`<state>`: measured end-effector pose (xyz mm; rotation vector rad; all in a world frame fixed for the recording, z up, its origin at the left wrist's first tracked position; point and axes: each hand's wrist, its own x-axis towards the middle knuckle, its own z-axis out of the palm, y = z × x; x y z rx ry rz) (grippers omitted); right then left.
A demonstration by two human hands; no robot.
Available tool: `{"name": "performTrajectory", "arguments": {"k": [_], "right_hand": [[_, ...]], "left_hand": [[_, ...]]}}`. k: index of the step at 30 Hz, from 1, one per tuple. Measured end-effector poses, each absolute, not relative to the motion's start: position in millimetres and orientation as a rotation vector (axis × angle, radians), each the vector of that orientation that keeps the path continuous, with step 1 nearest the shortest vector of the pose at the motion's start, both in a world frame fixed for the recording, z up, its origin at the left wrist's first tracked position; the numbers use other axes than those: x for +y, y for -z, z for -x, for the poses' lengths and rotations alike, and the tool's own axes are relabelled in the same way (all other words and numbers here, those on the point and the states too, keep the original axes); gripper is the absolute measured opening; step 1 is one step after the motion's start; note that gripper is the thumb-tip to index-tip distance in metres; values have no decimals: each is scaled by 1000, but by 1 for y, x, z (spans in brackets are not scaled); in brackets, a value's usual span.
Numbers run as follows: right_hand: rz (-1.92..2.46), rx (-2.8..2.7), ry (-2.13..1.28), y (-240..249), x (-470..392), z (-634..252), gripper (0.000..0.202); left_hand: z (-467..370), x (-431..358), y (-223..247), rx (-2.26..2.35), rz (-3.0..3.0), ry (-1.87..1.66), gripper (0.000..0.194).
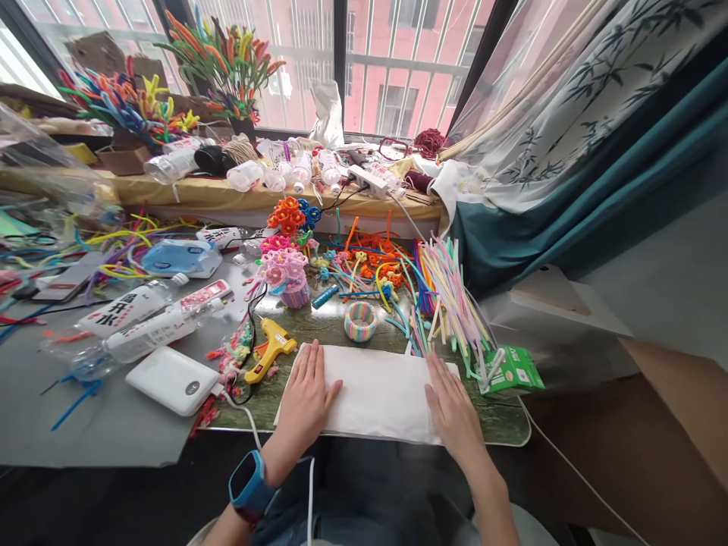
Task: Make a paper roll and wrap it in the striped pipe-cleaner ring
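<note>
Sheet point(375, 398) of white material, paper or cloth, lies flat on the table point(505, 425) near its front edge. The left hand point(307, 393) rests palm down on the left end, fingers straight and together, thumb spread; the right hand point(453, 409) lies likewise on the right end. Neither hand grips anything. The sheet appears already spread and smooth, with nothing fastened to it and no cut or mark visible. Just beyond it stands a striped ring point(360, 332), its wrapping seemingly complete on the visible side. Pink flowers point(281, 265) appear finished in their pot point(296, 294), whereas loose pipe cleaners point(449, 284) at right seem unworked. The yellow glue gun point(271, 350) lies near the left hand, untouched.
</note>
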<state>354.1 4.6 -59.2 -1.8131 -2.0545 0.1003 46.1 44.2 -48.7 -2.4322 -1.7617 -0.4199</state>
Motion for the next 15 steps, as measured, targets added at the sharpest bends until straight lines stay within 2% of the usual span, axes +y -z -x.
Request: {"name": "performTrajectory", "arguments": {"k": [4,15], "right_hand": [[1815,-2069,-75,58,5,-356,58],[1823,-2068,-44,56,5,-354,59]], "left_hand": [[-46,44,46,-1784,2428,423,72],[-47,44,46,-1854,2378,437,79]]}}
